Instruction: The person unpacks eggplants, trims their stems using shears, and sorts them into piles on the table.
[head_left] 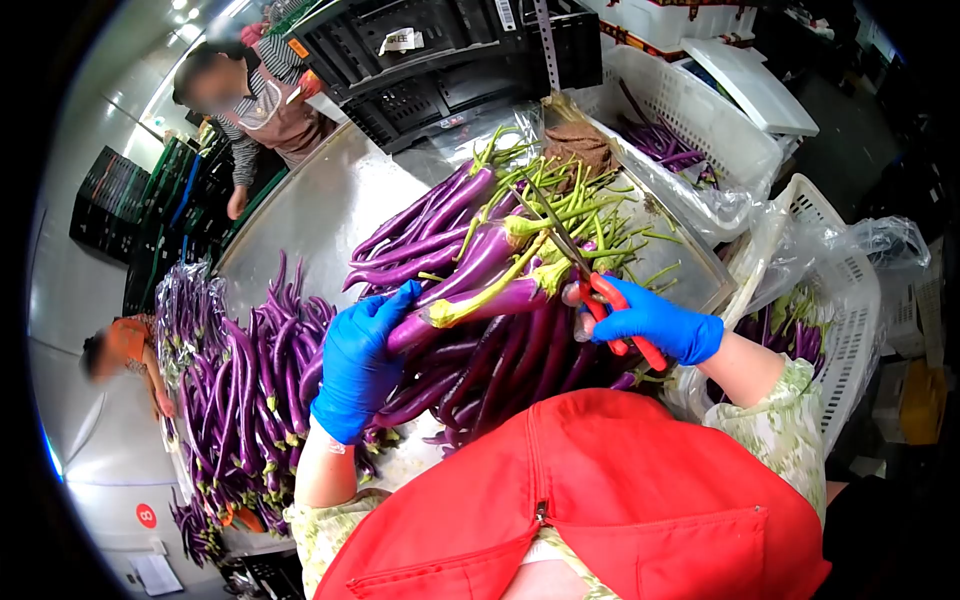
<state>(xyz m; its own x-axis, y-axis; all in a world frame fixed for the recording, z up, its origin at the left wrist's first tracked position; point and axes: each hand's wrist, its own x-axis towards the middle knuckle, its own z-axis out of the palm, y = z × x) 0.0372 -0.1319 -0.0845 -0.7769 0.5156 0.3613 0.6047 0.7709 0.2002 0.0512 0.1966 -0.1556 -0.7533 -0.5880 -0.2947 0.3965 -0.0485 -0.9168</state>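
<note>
My left hand (368, 350), in a blue glove, is wrapped round a long purple eggplant (412, 330) whose green stem end points up and right. My right hand (650, 318), gloved in blue with some fingertips bare, grips red-handled scissors (607, 300). Their dark blades lie over the stems of other eggplants, to the right of the held one. Beneath and beyond my hands is a pile of eggplants (480, 375) on the metal table (330, 222). Cut green stems (620, 235) are scattered at the pile's upper right.
More eggplants (245, 390) are heaped at the left. Black crates (430, 60) stand at the back, white baskets (845, 300) with plastic bags at the right. One person (275, 110) is at the upper left, another person (130, 345) at the far left. A brown cloth-like lump (580, 147) lies behind the stems.
</note>
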